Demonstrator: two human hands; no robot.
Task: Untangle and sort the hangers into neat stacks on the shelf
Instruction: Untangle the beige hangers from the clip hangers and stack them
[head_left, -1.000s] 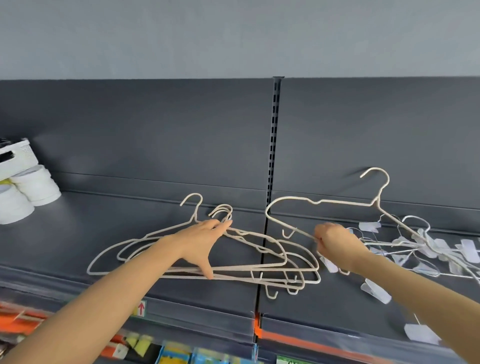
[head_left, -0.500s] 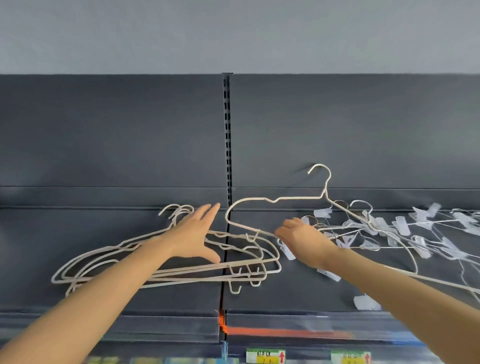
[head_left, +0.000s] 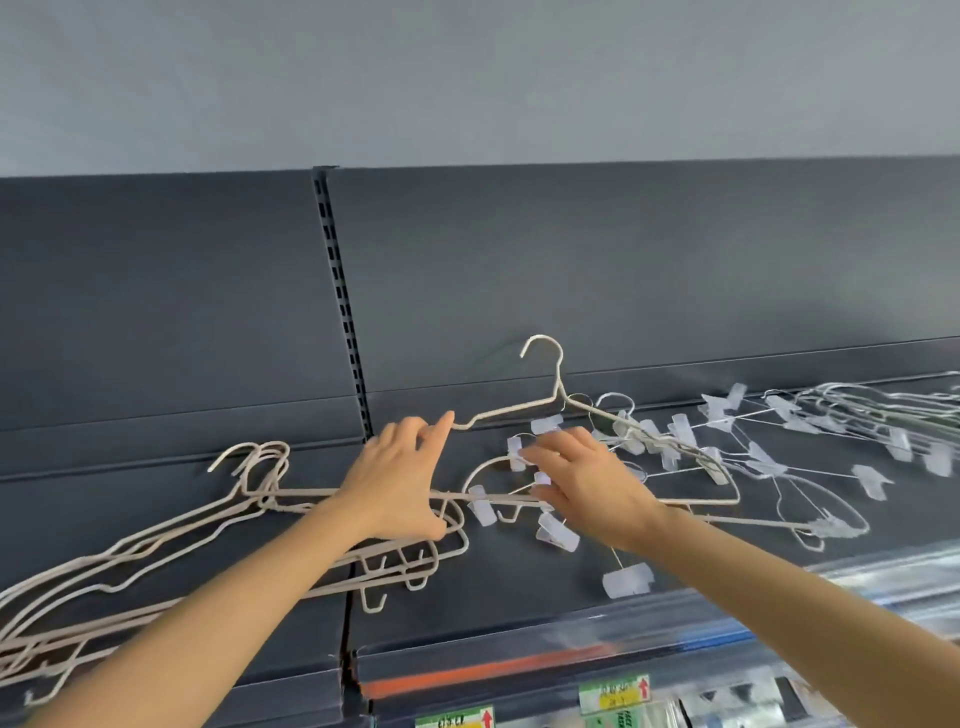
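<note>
the shelf (head_left: 519, 582) looks like matt dark grey painted metal, cream hangers (head_left: 156, 545) seem thin coated wire with a smooth finish, clip hangers (head_left: 779, 467) are shiny bare wire with frosted translucent plastic clips

Cream hangers (head_left: 156, 551) lie stacked left on the shelf (head_left: 519, 582); clip hangers (head_left: 779, 447) tangled right.
</note>
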